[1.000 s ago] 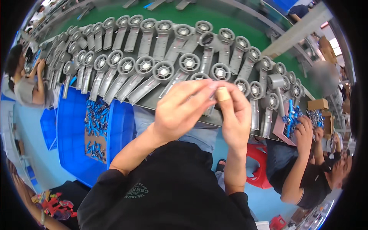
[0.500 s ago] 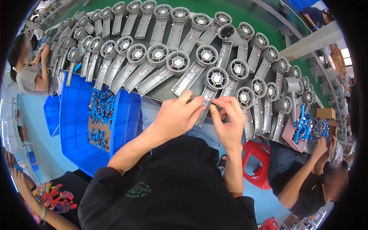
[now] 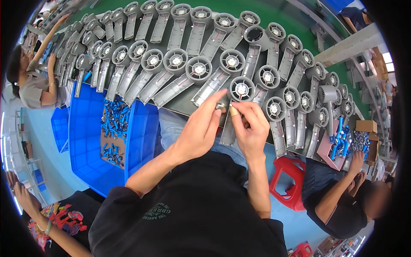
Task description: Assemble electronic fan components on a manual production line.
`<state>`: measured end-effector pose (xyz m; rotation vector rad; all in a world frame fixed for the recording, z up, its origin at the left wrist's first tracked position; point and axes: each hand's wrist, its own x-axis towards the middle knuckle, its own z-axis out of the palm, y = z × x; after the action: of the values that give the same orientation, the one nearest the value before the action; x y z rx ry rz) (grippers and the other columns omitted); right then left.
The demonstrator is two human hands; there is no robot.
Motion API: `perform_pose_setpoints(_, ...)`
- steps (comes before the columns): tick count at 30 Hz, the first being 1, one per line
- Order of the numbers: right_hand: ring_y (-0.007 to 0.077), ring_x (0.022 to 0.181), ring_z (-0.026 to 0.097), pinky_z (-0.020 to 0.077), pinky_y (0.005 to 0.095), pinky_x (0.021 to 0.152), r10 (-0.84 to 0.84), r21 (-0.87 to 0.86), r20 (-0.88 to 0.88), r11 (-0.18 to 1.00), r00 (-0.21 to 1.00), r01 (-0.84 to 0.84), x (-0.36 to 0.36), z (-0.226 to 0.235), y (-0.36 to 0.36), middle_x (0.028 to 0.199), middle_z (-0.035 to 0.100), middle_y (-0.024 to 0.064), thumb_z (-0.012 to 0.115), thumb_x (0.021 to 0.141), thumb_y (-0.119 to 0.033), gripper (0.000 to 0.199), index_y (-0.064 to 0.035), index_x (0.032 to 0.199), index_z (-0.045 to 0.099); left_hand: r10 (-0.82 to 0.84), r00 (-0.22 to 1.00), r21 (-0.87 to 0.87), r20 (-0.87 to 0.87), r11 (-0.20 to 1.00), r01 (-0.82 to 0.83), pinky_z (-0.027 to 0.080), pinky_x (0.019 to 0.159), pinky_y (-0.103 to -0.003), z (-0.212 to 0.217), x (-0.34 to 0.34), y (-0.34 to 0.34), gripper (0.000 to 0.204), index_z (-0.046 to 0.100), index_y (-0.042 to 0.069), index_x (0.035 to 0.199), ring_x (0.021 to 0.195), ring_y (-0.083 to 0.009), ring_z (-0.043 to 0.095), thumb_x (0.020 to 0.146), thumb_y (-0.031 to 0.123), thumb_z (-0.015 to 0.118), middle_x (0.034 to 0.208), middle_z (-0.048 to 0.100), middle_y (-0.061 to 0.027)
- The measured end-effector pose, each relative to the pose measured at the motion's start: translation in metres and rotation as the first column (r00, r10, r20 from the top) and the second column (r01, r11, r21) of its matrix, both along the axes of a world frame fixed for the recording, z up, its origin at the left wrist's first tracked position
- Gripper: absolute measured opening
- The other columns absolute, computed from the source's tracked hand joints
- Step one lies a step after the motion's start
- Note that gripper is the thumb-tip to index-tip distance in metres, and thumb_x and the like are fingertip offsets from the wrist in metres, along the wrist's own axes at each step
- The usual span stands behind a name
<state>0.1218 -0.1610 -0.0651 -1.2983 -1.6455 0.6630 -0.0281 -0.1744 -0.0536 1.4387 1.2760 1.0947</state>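
Near the table's front edge lies a grey handheld fan (image 3: 242, 88) with a round, spoked head; its open handle points toward me, partly hidden by my hands. My left hand (image 3: 201, 126) is beside that handle, index finger stretched out and thumb apart from it. A small shiny patch shows between these fingers, too unclear to name. My right hand (image 3: 250, 128) is closed in a pinch over the handle, a yellowish cover on one fingertip. What the pinch holds is too small to make out.
Rows of similar open grey fans (image 3: 199, 68) cover the table. A blue bin (image 3: 145, 141) with blue cylindrical parts stands at front left. At right are a pink tray (image 3: 326, 150) of blue parts, a cardboard box (image 3: 366, 126) and a red stool (image 3: 278, 182). Co-workers sit on both sides.
My left fingers have opened from a pinch, the index finger now stretched forward. My right pinch has shifted slightly left and forward. A co-worker at far left has reached an arm out across the table.
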Motion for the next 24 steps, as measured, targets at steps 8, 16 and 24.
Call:
perform_pose_setpoints(8, 0.0051, 0.061, 0.052, 0.0399, 0.0194, 0.051, 0.0, -0.079, -0.069, 0.997, 0.998, -0.006, -0.002, 0.006, -0.001, 0.091, 0.062, 0.0038, 0.067, 0.088, 0.0, 0.011, 0.0006, 0.098, 0.068, 0.026, 0.998, -0.077, -0.058, 0.997, -0.03, 0.052, 0.08, -0.027, -0.007, -0.003, -0.003, 0.036, 0.058, 0.0, 0.128, 0.096, -0.0192, 0.067, 0.093, -0.004, 0.056, 0.114, 0.068, -0.0152)
perform_pose_setpoints(16, 0.0061, 0.061, 0.053, 0.0402, 0.0201, 0.051, 0.027, -0.057, -0.032, 0.998, 0.999, -0.029, -0.001, 0.002, 0.001, 0.089, 0.061, 0.0037, 0.067, 0.087, -0.001, 0.01, 0.0012, 0.097, 0.067, 0.074, 0.993, 0.255, -0.093, 0.966, -0.048, 0.054, 0.081, -0.029, -0.022, -0.002, 0.0, 0.037, 0.065, 0.001, 0.122, 0.095, -0.0228, 0.068, 0.085, -0.007, 0.064, 0.113, 0.069, -0.0151)
perform_pose_setpoints(24, 0.0104, 0.064, 0.058, 0.047, 0.0227, 0.056, 0.044, 0.071, 0.092, 0.996, 0.995, -0.051, 0.002, -0.004, 0.004, 0.09, 0.063, 0.0055, 0.069, 0.085, -0.002, 0.01, 0.0007, 0.095, 0.068, 0.13, 0.983, 0.34, -0.126, 0.937, -0.08, 0.054, 0.08, -0.029, -0.027, 0.003, 0.002, 0.038, 0.065, 0.001, 0.121, 0.094, -0.0229, 0.069, 0.085, -0.008, 0.064, 0.113, 0.069, -0.0153)
